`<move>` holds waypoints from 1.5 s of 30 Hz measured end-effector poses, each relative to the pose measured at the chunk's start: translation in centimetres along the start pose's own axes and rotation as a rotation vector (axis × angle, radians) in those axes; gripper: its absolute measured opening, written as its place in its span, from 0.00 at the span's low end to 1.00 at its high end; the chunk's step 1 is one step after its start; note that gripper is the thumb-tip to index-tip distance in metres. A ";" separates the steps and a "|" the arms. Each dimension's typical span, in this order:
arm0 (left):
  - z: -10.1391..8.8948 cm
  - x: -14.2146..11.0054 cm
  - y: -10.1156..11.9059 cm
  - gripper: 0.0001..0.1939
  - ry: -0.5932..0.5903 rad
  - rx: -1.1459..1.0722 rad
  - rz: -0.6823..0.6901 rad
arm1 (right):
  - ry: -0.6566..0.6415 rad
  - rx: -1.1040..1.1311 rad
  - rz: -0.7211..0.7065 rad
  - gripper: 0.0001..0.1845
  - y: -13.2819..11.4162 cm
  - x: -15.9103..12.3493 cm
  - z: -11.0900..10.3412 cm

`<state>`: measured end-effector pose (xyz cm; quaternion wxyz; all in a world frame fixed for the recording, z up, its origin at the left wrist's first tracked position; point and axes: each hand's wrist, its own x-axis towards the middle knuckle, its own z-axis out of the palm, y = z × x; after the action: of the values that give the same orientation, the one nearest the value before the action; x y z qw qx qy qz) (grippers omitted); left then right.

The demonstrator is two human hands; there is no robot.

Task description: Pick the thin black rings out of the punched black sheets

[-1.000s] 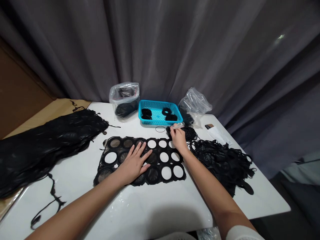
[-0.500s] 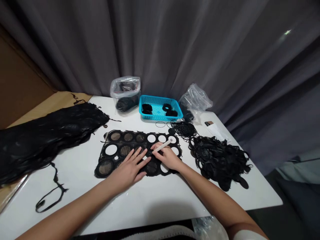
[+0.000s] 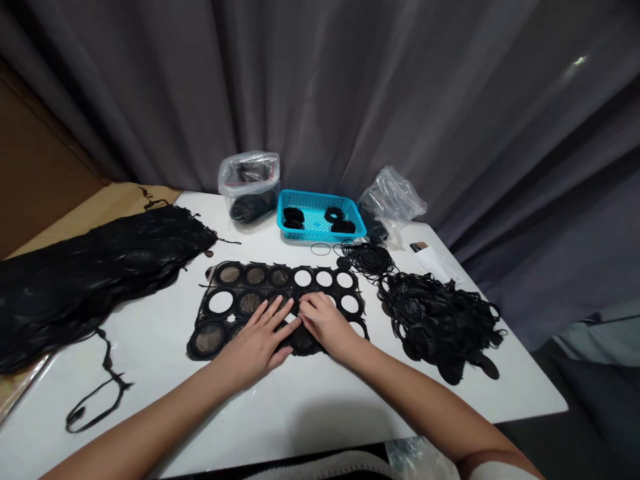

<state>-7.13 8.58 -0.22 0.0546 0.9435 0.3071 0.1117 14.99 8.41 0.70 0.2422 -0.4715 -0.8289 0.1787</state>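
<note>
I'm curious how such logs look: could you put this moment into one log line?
left hand: spread on holed black sheet | right hand: over sheet, grip hidden | blue basket: beyond sheet, black pieces inside

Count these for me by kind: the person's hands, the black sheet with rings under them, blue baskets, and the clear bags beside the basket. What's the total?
Hands: 2 (left hand, right hand)
Black ringed sheet: 1
Blue basket: 1
Clear bags: 2 (left bag, right bag)
Total: 6
</note>
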 end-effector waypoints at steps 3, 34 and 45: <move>0.0 0.0 0.1 0.28 0.009 0.005 0.001 | 0.078 -0.032 0.015 0.09 0.3 0.3 0.7; 0.4 -4.2 4.4 0.28 0.059 -0.009 -0.007 | -0.081 0.380 0.137 0.05 -3.0 -3.9 -2.1; 0.2 -4.3 4.4 0.29 0.045 -0.005 0.000 | -0.093 0.375 0.131 0.06 -2.8 -3.7 -2.6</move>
<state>-7.95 2.54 -0.46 0.0499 0.9407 0.3077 0.1336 16.13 4.01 3.42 0.2749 -0.4624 -0.7588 0.3672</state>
